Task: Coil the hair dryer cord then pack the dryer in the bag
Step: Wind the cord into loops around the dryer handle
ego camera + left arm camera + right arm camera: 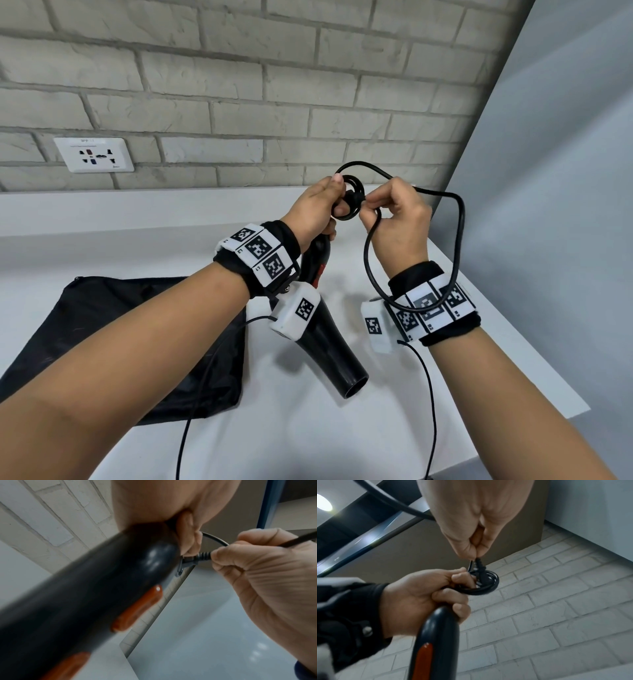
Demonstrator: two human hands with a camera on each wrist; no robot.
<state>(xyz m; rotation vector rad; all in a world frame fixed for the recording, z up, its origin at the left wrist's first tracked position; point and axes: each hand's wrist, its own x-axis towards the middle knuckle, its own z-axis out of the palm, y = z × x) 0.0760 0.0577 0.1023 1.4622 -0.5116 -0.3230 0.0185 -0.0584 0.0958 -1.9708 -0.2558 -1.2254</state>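
Observation:
My left hand [320, 209] grips the end of the black hair dryer [329, 346] handle, nozzle pointing down toward me above the counter. It also holds a small coil of black cord [352, 198] against the handle end. In the left wrist view the dryer handle [96, 595] shows orange buttons. My right hand [394, 219] pinches the cord [478, 564] beside the coil, close to its ribbed strain relief [203, 556]. A loose loop of the cord [459, 240] hangs over my right wrist. The left hand [426, 596] and coil [486, 585] show in the right wrist view.
A flat black bag [113, 342] lies on the white counter [308, 428] at the left, under my left forearm. A wall socket [94, 154] sits on the brick wall behind. The counter's right edge [513, 329] drops off beside a grey wall.

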